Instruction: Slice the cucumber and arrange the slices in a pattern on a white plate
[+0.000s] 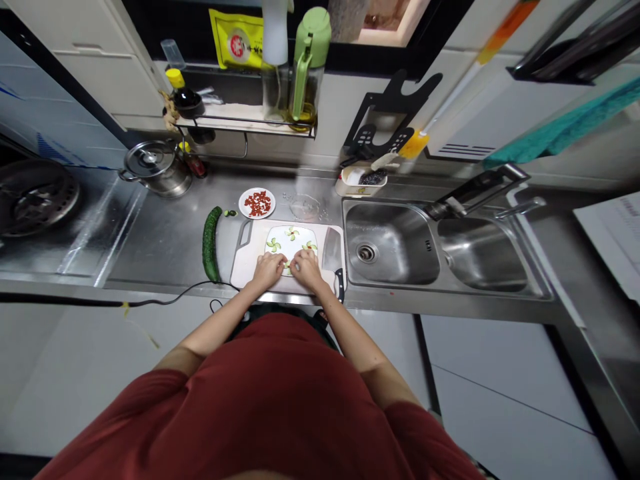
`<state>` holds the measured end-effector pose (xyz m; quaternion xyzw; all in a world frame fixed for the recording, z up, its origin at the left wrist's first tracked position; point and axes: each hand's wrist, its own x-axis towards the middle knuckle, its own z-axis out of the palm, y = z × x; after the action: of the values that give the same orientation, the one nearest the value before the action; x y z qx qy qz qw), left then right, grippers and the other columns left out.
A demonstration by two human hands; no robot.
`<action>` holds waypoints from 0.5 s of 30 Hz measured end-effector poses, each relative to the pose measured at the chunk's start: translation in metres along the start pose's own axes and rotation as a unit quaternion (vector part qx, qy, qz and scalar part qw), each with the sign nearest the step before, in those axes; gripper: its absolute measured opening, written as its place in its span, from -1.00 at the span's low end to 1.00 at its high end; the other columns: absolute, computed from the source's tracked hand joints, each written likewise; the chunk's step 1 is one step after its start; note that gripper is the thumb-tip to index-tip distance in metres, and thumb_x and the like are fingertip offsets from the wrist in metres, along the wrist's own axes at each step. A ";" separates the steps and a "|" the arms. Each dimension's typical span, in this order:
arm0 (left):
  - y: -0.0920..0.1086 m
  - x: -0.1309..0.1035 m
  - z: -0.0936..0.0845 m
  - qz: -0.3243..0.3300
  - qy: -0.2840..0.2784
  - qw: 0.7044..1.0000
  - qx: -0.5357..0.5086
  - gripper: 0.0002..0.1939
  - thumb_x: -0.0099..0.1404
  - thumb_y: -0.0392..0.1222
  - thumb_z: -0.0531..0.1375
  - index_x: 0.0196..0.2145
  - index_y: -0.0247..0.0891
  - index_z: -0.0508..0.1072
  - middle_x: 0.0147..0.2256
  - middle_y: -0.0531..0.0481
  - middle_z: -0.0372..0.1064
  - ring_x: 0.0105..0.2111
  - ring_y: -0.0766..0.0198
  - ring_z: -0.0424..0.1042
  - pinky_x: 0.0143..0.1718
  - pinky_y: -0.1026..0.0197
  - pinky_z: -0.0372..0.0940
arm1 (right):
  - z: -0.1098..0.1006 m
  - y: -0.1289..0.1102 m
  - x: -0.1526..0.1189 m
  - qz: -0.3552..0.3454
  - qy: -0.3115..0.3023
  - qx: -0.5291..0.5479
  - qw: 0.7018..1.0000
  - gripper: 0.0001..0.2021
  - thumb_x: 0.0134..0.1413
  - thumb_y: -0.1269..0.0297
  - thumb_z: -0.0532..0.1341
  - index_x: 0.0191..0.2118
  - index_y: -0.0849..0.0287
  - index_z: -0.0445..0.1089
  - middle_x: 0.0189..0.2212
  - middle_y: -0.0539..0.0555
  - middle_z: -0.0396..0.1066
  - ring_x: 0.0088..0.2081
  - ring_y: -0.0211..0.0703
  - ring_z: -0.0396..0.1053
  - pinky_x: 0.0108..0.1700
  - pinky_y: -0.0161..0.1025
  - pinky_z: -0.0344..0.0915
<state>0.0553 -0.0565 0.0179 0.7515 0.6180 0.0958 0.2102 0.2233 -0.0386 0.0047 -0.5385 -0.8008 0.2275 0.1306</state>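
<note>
A white square plate (280, 233) lies on a pale cutting board (243, 267). On it, thin cucumber slices form pinwheels: one at the far side (291, 233), one at the left (273, 245) and one at the right (309, 246). Over the plate's near edge, my left hand (270, 269) and my right hand (306, 268) meet with fingers pinched at pale green cucumber slices (287, 265), which the fingertips partly cover. A knife (332, 250) rests on the board's right side, its black handle (339, 285) towards me.
Left of the board lie a whole cucumber (211, 243) and small cucumber ends (231, 213). Behind it stand a small plate of red pieces (257, 203) and a clear dish (305, 207). A double sink (393, 243) is at the right, a lidded pot (157, 170) at the back left.
</note>
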 end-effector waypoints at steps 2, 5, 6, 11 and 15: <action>-0.001 0.000 0.001 0.002 0.003 1.000 -0.004 -0.80 0.31 -0.23 0.08 -0.15 -0.13 0.43 -0.17 -0.04 0.47 -0.09 0.06 0.29 -0.09 0.02 0.11 | 0.000 0.002 0.000 0.002 0.005 0.005 1.000 -0.83 0.17 0.30 0.12 -0.33 0.16 0.46 -0.12 0.14 0.33 0.01 0.05 0.08 0.08 -0.06 0.07; -0.001 0.000 0.002 0.009 0.003 1.000 -0.005 -0.80 0.30 -0.24 0.09 -0.14 -0.13 0.43 -0.16 -0.04 0.47 -0.09 0.06 0.29 -0.09 0.02 0.11 | 0.000 0.004 0.001 0.004 0.017 0.012 1.000 -0.84 0.16 0.29 0.14 -0.33 0.16 0.46 -0.12 0.13 0.33 0.04 0.07 0.06 0.10 -0.05 0.06; 0.000 0.000 0.002 0.011 0.002 1.000 -0.005 -0.79 0.30 -0.24 0.08 -0.13 -0.14 0.43 -0.17 -0.04 0.47 -0.10 0.06 0.30 -0.10 0.02 0.11 | -0.001 0.005 0.001 0.005 0.019 0.013 1.000 -0.85 0.16 0.29 0.14 -0.33 0.16 0.46 -0.12 0.13 0.33 0.05 0.08 0.05 0.10 -0.04 0.06; -0.001 -0.001 0.004 0.017 0.004 1.000 -0.006 -0.79 0.30 -0.25 0.09 -0.14 -0.15 0.44 -0.20 -0.05 0.48 -0.12 0.06 0.30 -0.11 0.03 0.12 | 0.001 0.005 0.002 -0.001 0.011 0.007 1.000 -0.85 0.15 0.29 0.14 -0.34 0.16 0.45 -0.12 0.14 0.33 0.02 0.07 0.07 0.08 -0.04 0.07; -0.003 0.000 0.005 0.024 0.012 1.000 -0.016 -0.78 0.28 -0.28 0.09 -0.14 -0.14 0.44 -0.25 -0.03 0.48 -0.13 0.06 0.31 -0.12 0.04 0.13 | 0.003 0.005 0.003 -0.004 0.013 0.002 1.000 -0.84 0.16 0.30 0.13 -0.34 0.16 0.45 -0.12 0.14 0.33 0.01 0.05 0.08 0.09 -0.04 0.06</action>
<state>0.0547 -0.0573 0.0120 0.7613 0.6008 0.1197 0.2124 0.2254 -0.0352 -0.0002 -0.5379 -0.8008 0.2212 0.1430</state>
